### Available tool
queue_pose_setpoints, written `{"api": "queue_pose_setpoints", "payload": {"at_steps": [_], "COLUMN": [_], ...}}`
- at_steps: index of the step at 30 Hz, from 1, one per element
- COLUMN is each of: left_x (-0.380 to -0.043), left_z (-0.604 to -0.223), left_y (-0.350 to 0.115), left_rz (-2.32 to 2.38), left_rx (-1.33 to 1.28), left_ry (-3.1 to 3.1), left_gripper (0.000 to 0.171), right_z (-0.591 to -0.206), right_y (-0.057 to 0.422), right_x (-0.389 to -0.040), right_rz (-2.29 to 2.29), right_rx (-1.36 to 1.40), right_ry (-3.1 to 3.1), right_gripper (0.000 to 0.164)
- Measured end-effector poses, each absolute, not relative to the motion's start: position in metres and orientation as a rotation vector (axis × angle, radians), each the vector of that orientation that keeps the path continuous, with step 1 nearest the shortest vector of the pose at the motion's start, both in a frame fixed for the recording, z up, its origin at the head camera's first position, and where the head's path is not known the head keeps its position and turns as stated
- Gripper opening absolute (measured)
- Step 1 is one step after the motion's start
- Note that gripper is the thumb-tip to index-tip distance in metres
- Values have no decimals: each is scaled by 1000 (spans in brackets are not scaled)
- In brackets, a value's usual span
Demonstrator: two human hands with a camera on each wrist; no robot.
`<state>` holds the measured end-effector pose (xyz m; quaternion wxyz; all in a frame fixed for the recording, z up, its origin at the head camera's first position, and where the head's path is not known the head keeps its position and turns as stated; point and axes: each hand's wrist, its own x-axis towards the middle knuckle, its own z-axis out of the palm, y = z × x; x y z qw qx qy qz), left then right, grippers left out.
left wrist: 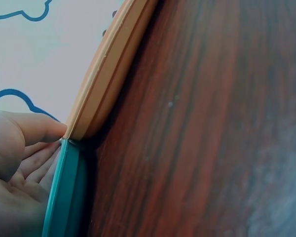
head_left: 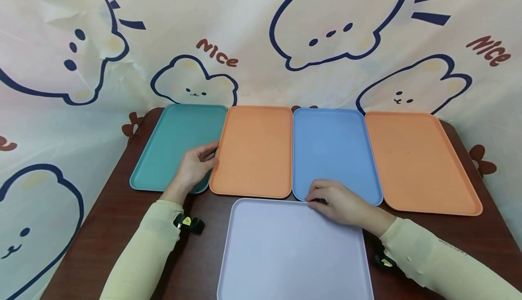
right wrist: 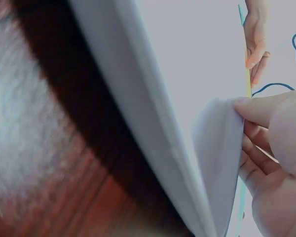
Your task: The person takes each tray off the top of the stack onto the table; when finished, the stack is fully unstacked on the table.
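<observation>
My left hand (head_left: pixel 195 166) reaches over the teal tray (head_left: pixel 157 166). Its thumb touches the left rim of an orange tray (head_left: pixel 257 150), right where the two trays meet, and the fingers stretch forward beside it. My right hand (head_left: pixel 336 200) is at the seam between the blue tray (head_left: pixel 332 150) and the lavender tray (head_left: pixel 289 250). In the right wrist view its thumb presses on the lavender tray's far rim, with curled fingers beyond that edge. The fingers overlap the blue tray's near edge in the head view.
Another orange tray (head_left: pixel 424 164) lies at the right end of the back row, edge to edge with the blue one. All lie on a dark wooden table (head_left: pixel 195 254). A cartoon-printed cloth (head_left: pixel 253 32) hangs behind and around the table.
</observation>
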<state>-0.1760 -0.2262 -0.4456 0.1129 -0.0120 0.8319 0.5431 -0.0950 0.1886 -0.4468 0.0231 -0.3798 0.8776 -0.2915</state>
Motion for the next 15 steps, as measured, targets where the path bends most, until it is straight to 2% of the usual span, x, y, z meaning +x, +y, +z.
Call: {"api": "queue_pose_setpoints", "payload": {"at_steps": [15], "left_x": [-174], "left_z": [-447], "left_y": [-228], "left_rz": [1592], "left_rx": [37], "left_ry": [2459], "left_gripper": [55], "right_z": [-444], "right_y": [188], "right_x": [-94], "right_rz": [-886], "right_rx": [-1080], "right_ry": [2731], "right_gripper": [11]}}
